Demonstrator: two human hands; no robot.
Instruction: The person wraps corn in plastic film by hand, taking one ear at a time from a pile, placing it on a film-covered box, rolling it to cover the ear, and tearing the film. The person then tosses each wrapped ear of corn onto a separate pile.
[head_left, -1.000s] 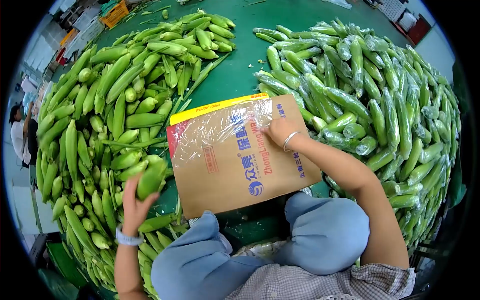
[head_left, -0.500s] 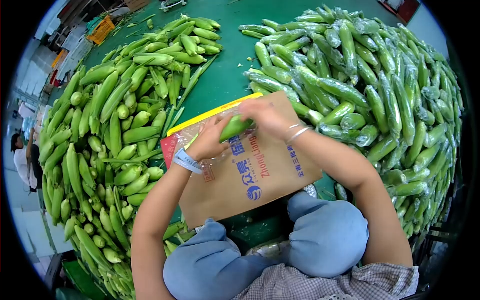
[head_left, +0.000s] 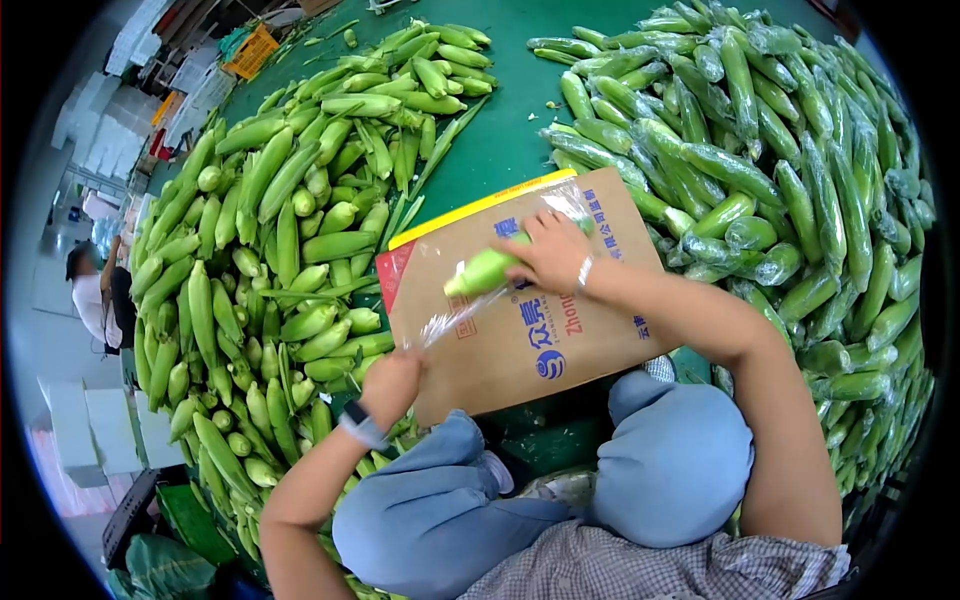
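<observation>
Blue-trousered knees frame a cardboard sheet under a person's two hands. The right hand grips a green ear of corn on clear film over the board; the left hand, fingers closed, is at the film's edge by the board's left side. Below the gripped ear, blue characters read "众亮" beside a round blue logo, with red letters "Zhon" alongside; farther right runs blue "有限公司监制". A yellow strip above the grip carries red print too small to read. The green surface bears loose corn left of the hands and film-wrapped corn to their right. Beyond the loose heap are a seated person, stacked white boxes and an orange crate.
</observation>
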